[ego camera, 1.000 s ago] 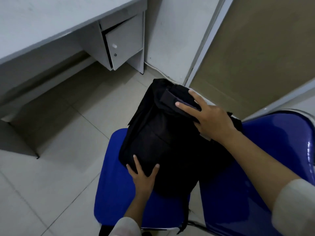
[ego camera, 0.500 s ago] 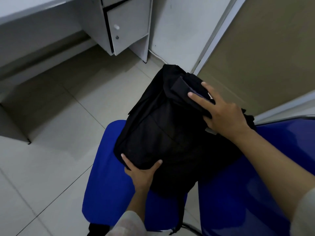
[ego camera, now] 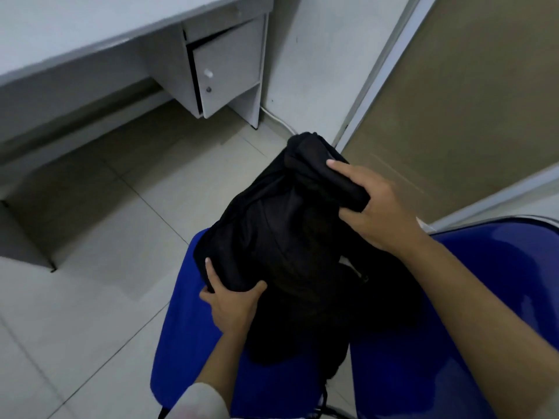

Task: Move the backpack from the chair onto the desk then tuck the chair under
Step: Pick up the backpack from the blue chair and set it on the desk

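Grey desk (ego camera: 75, 34), tiled floor (ego camera: 99, 237) — backpack (ego camera: 281, 237) on chair (ego camera: 178, 337).

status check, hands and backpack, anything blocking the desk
Left hand gripping backpack bottom, right hand gripping its top. Backpack on chair. Desk top bare where visible.

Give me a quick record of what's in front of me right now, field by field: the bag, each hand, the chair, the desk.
backpack: black, on the chair seat, not yet on the desk
left hand: grips the backpack's lower near corner
right hand: clutches a fold of fabric at the backpack's top
chair: blue, pulled out from the desk
desk: grey, upper left, top bare where visible
cabinet door: under the desk, slightly ajar
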